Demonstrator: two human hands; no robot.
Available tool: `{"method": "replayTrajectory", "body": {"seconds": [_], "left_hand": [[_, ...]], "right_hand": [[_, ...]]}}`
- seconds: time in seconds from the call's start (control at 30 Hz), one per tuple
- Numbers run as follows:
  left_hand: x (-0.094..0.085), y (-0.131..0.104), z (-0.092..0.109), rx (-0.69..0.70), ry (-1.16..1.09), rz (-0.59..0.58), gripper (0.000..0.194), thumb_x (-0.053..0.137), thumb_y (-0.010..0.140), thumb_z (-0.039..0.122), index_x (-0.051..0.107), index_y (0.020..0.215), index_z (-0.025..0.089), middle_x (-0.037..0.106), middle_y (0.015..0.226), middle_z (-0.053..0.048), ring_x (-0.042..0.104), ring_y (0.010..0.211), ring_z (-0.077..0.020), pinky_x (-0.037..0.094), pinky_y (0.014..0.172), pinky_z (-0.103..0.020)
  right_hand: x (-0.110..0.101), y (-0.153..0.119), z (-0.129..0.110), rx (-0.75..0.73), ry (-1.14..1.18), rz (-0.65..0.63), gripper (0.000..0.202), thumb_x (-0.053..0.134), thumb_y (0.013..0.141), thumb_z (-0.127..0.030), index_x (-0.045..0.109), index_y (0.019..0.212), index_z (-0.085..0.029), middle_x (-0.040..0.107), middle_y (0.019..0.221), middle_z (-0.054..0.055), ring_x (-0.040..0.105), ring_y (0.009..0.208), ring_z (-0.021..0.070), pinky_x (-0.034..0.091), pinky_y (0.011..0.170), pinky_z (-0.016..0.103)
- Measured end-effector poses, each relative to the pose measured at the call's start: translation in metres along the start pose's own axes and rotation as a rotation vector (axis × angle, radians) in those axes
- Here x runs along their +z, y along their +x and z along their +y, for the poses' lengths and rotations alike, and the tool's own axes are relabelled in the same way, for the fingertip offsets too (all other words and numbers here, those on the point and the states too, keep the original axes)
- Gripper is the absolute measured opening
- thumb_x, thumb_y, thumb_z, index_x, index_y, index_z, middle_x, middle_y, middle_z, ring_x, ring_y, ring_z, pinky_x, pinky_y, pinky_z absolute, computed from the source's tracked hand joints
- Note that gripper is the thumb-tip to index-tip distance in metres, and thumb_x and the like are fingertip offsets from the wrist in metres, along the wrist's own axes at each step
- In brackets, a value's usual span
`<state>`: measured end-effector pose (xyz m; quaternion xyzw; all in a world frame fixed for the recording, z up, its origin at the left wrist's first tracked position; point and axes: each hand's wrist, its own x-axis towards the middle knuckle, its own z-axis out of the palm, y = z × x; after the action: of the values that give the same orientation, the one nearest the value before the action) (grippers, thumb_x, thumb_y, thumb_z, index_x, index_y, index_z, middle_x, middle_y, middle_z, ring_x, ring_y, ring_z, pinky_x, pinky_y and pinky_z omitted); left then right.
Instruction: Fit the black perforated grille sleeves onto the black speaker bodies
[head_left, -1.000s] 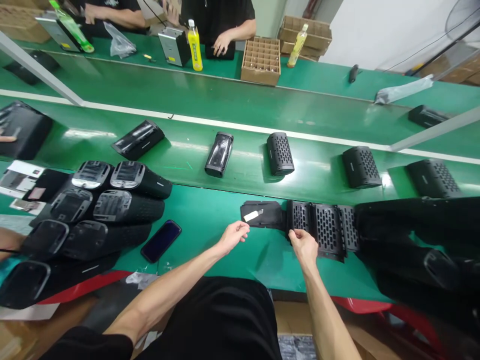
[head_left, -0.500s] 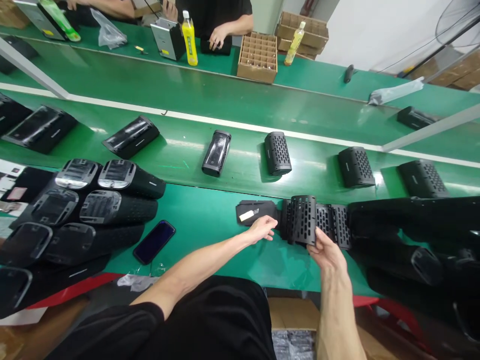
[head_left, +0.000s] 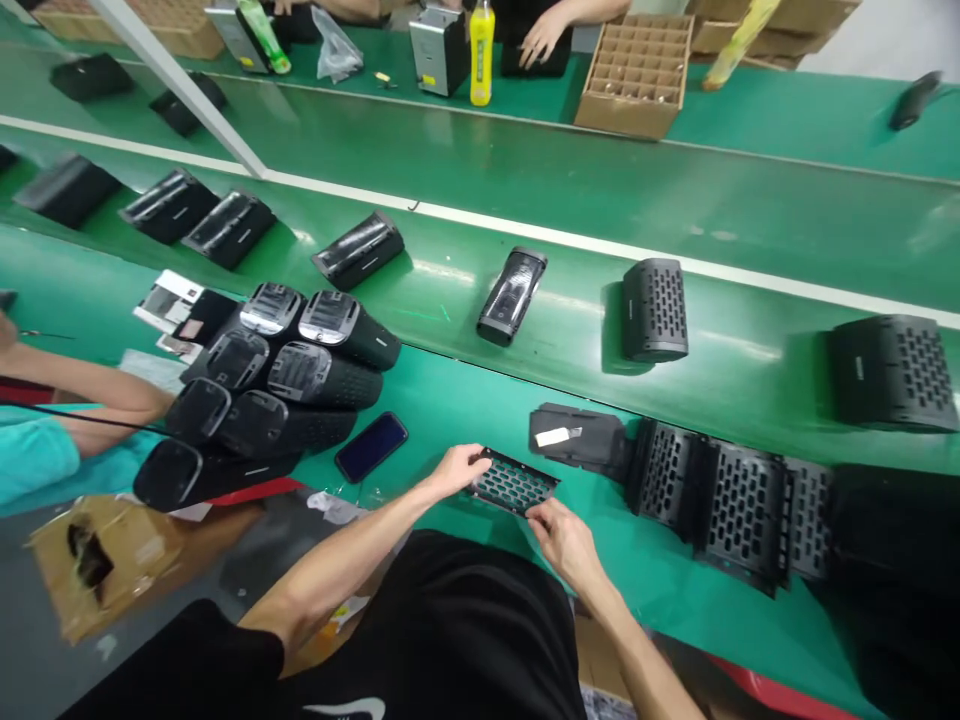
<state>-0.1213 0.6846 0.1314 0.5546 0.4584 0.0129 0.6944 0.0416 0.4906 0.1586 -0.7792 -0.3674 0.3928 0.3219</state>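
A black perforated panel (head_left: 514,482) is held between my two hands above the green table, close to my body. My left hand (head_left: 459,470) pinches its left end, and my right hand (head_left: 562,535) grips its lower right corner. To the right lie more perforated panels (head_left: 739,505) in a row. Behind the held panel, flat dark pieces (head_left: 592,440) rest on the table with a small white-and-grey item (head_left: 556,436) on top. A dark phone (head_left: 372,446) lies left of my left hand.
Stacked black speaker-like housings (head_left: 330,372) stand at the left. Black units, one of them perforated (head_left: 656,310), sit along the green belt (head_left: 450,180) behind. A person's arm (head_left: 82,385) is at the far left; another person's hand (head_left: 546,35) is across the belt.
My right hand has brought one perforated panel left from the row, and my left hand now holds its other end. The view has shifted, showing more of the left side.
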Motion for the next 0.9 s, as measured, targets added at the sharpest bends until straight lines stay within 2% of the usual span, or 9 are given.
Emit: {"method": "replayTrajectory", "body": {"seconds": [0.07,0.13,0.2,0.33,0.43,0.5,0.6,0.8,0.9], "left_hand": [[-0.005,-0.012,-0.002,0.042,0.159,0.075,0.019,0.073,0.076,0.033,0.059,0.067,0.023,0.053,0.072,-0.001,0.058,0.087,-0.0256,0.043,0.082,-0.036],[-0.003,-0.018,0.003,0.085,0.308,0.138,0.007,0.068,0.077,0.024,0.067,0.084,0.024,0.059,0.09,-0.004,0.057,0.104,-0.0312,0.041,0.091,-0.041],[0.007,-0.012,0.013,0.139,0.412,0.169,0.025,0.062,0.081,0.019,0.068,0.104,0.025,0.06,0.11,-0.009,0.053,0.119,-0.0348,0.039,0.099,-0.045],[0.047,0.03,0.035,0.291,0.569,0.064,0.024,0.063,0.091,0.028,0.066,0.114,0.027,0.062,0.119,-0.009,0.054,0.121,-0.031,0.04,0.108,-0.043],[0.074,0.068,0.046,0.417,0.875,-0.065,0.028,0.068,0.092,0.034,0.065,0.117,0.022,0.064,0.12,-0.012,0.057,0.116,-0.0308,0.045,0.102,-0.043],[0.081,0.084,0.05,0.432,0.975,-0.097,0.022,0.067,0.093,0.033,0.066,0.112,0.021,0.067,0.116,-0.012,0.06,0.11,-0.0286,0.048,0.095,-0.039],[0.07,0.091,0.049,0.403,0.98,-0.066,0.016,0.057,0.099,0.035,0.066,0.105,0.023,0.069,0.106,-0.007,0.063,0.101,-0.0235,0.049,0.087,-0.034],[0.018,0.078,0.04,0.278,1.049,0.147,0.02,0.046,0.103,0.029,0.064,0.108,0.021,0.067,0.112,-0.01,0.061,0.111,-0.0251,0.048,0.089,-0.036],[0.016,0.073,0.042,0.253,1.053,0.216,0.025,0.053,0.101,0.035,0.062,0.118,0.021,0.065,0.122,-0.011,0.061,0.115,-0.0262,0.05,0.09,-0.036]], "right_hand": [[-0.007,0.02,0.013,0.066,-0.064,0.058,0.04,0.059,0.083,-0.067,0.073,0.073,-0.031,0.071,0.077,0.005,0.067,0.072,0.0271,0.051,0.071,0.042],[-0.016,0.045,0.022,0.164,-0.132,0.19,0.049,0.052,0.084,-0.07,0.071,0.077,-0.026,0.069,0.081,0.009,0.065,0.076,0.0282,0.049,0.075,0.043],[-0.02,0.068,0.029,0.259,-0.202,0.302,0.051,0.051,0.083,-0.07,0.069,0.081,-0.022,0.068,0.085,0.012,0.062,0.08,0.0291,0.046,0.076,0.042],[-0.017,0.097,0.033,0.339,-0.281,0.341,0.041,0.057,0.083,-0.06,0.071,0.089,-0.021,0.069,0.095,0.011,0.06,0.082,0.0267,0.041,0.073,0.038],[-0.014,0.099,0.034,0.333,-0.305,0.307,0.036,0.054,0.087,-0.05,0.073,0.092,-0.02,0.069,0.097,0.011,0.06,0.083,0.0259,0.04,0.074,0.037],[-0.015,0.098,0.035,0.324,-0.309,0.29,0.036,0.051,0.089,-0.046,0.074,0.093,-0.019,0.069,0.098,0.013,0.061,0.085,0.0262,0.041,0.076,0.037],[-0.021,0.097,0.038,0.313,-0.289,0.279,0.039,0.047,0.09,-0.046,0.074,0.096,-0.018,0.07,0.1,0.015,0.063,0.089,0.0277,0.043,0.081,0.038],[-0.042,0.097,0.04,0.321,-0.174,0.292,0.055,0.041,0.086,-0.059,0.072,0.098,-0.016,0.072,0.096,0.016,0.065,0.09,0.0314,0.047,0.084,0.041],[-0.051,0.096,0.037,0.308,-0.122,0.285,0.056,0.043,0.083,-0.064,0.072,0.093,-0.018,0.071,0.088,0.014,0.065,0.083,0.0302,0.048,0.081,0.041]]}}
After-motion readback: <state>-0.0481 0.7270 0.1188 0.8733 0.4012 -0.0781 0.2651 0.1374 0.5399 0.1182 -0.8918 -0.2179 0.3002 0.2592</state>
